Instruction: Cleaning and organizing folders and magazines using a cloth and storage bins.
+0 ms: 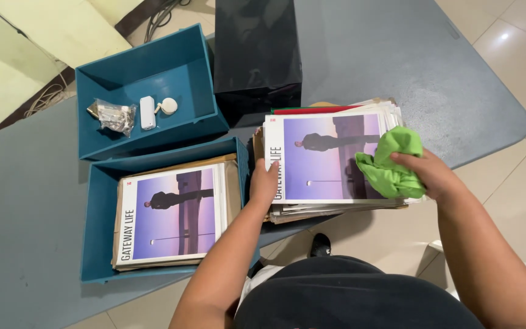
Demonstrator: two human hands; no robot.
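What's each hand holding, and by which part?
Right hand grips a crumpled green cloth by its right side. Left hand holds nothing; it rests on the magazine stack's left edge.

On the bench (397, 55) a stack of magazines (330, 158) lies at the near edge, right of centre. Behind it, farther off, stands a box (257, 55). Left of the stack sits a near tray (101, 231) holding another pile of magazines (171, 219). Behind that tray, touching it, sits a far tray (129, 73) with a small bag (115, 116), a slim device (147, 113) and a round piece (168, 106) side by side in it. A cloth (391, 161) lies on the right part of the stack, under the right hand (424, 173); the left hand (264, 183) rests on the stack's left edge.
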